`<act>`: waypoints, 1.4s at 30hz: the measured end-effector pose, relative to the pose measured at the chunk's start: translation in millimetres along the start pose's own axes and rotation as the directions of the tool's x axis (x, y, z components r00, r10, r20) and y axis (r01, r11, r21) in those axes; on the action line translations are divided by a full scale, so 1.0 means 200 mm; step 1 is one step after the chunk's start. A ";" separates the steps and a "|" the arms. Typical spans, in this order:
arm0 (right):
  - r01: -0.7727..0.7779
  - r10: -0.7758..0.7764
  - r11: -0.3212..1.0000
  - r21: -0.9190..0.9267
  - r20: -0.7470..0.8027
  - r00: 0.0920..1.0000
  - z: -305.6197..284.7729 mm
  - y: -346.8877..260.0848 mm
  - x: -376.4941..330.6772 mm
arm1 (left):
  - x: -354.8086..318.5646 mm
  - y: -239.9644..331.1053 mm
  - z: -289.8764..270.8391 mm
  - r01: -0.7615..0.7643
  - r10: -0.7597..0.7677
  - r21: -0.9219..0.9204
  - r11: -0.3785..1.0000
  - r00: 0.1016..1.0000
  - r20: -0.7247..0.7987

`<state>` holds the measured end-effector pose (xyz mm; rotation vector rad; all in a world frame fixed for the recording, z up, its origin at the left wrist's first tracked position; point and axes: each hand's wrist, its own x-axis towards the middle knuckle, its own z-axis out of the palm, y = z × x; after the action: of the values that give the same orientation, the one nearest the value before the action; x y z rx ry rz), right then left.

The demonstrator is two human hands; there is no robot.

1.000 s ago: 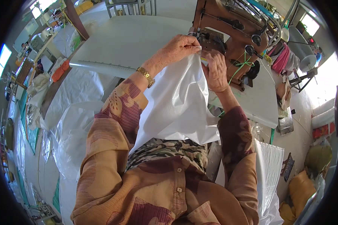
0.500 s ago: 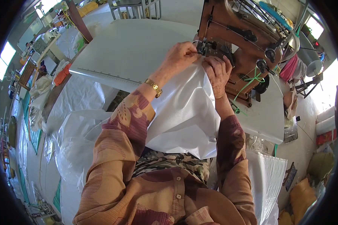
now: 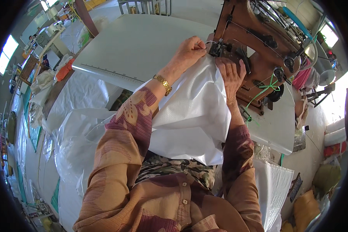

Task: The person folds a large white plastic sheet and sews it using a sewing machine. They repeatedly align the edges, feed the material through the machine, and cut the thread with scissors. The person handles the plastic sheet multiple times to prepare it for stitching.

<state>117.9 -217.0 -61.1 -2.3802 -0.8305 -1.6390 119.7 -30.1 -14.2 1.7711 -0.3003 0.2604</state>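
Observation:
A brown sewing machine (image 3: 255, 42) stands at the upper right of a pale table. My left hand (image 3: 189, 53) is just left of its presser foot (image 3: 217, 48), thumb and fingertips pinched together. Whatever lies in that pinch is too small to make out; a thin pale thread arcs close by. My right hand (image 3: 230, 75) rests with fingers stretched beside the foot, against the edge of a white woven plastic sheet (image 3: 193, 120). From the needle area the sheet drapes down between my forearms onto my lap.
The pale table (image 3: 143, 42) carries a ruler strip (image 3: 108, 72) along its near edge. Clear plastic sheeting (image 3: 77, 143) heaps at the left. White woven material (image 3: 276, 181) hangs at the lower right. A green tie (image 3: 265, 88) is knotted on the machine.
My left hand has drawn slightly away from the presser foot, still pinched. My right hand's fingers have straightened on the sheet. The whole view has shifted a little.

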 end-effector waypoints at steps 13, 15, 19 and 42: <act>0.003 -0.002 0.998 0.057 -0.001 1.000 -0.01 -0.01 -0.02 | 0.07 -0.03 0.02 -0.013 0.019 0.106 0.994 0.998 -0.058; -0.001 0.001 0.999 0.045 0.009 1.000 -0.03 -0.02 -0.01 | 0.07 -0.03 0.02 -0.016 0.024 0.118 0.993 0.998 -0.066; -0.007 0.008 0.998 0.061 -0.016 1.000 -0.02 -0.02 0.00 | 0.09 -0.03 0.02 -0.022 0.030 0.114 0.993 0.997 -0.068; -0.055 0.054 0.997 0.054 0.031 0.998 -0.05 -0.03 0.03 | 0.13 -0.04 0.00 0.016 -0.017 -0.003 1.000 1.000 -0.006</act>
<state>106.8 -213.7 -53.6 -2.3734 -0.7974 -1.5446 146.9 -30.7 -12.0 1.7693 -0.2815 0.2535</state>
